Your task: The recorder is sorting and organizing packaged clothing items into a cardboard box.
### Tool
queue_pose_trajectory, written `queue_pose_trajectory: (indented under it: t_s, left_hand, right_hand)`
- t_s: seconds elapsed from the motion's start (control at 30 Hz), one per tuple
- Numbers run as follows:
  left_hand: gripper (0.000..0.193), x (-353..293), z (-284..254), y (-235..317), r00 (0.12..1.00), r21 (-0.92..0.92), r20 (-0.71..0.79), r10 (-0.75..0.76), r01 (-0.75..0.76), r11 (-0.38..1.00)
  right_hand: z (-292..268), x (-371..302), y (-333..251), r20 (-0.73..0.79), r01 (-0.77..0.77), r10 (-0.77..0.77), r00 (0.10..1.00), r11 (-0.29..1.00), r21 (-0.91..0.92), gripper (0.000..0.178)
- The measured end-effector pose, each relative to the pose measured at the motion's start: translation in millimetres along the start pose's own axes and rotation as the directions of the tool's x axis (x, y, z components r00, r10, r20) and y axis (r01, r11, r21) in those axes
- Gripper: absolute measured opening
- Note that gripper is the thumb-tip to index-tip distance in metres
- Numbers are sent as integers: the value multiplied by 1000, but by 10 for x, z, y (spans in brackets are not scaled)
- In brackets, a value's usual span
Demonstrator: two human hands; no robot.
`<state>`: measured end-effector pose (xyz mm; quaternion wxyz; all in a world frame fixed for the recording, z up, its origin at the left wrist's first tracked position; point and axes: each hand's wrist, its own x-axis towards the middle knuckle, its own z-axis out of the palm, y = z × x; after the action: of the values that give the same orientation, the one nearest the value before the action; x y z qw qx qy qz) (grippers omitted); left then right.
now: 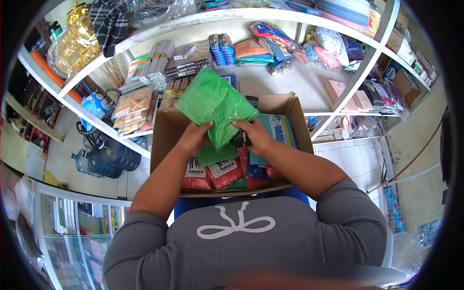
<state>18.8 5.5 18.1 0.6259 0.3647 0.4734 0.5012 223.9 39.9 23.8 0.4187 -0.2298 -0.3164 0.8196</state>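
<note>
Head view: your left hand (pixel 193 137) and right hand (pixel 253 137) both pinched a green plastic packet (pixel 212 104), fingers curled on its near edge, above an open cardboard box (pixel 285 104) of red packets (pixel 224 174). White shelves (pixel 333 104) stood beyond.

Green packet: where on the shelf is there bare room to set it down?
Bare shelf shows behind the box, between the blue-orange packs and the pink stack. The left side, with paper packs, is crowded; the box is full.
</note>
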Motion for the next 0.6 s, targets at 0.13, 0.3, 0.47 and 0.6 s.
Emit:
queue_pose_trajectory:
  t_s: [0.13, 0.3, 0.47, 0.6]
  left_hand:
    - [74, 109, -408, -524, 999, 923, -43, -19, 47, 383]
    - [85, 385, -592, -634, 986, 915, -167, -21, 163, 370]
    - [100, 480, -590, -568, 961, 938, -242, -130, 266, 222]
    - [124, 562, -927, -1030, 970, 950, -240, -42, 243, 197]
  right_hand:
    - [-82, 240, -318, -84, 306, -317, 945, 944, -126, 28]
    - [-374, 948, -964, 44, 525, -679, 733, 523, -671, 36]
    - [-625, 1339, -1147, 468, 134, -571, 674, -529, -838, 48]
    - [-982, 1682, -899, 74, -117, -266, 961, -635, -763, 59]
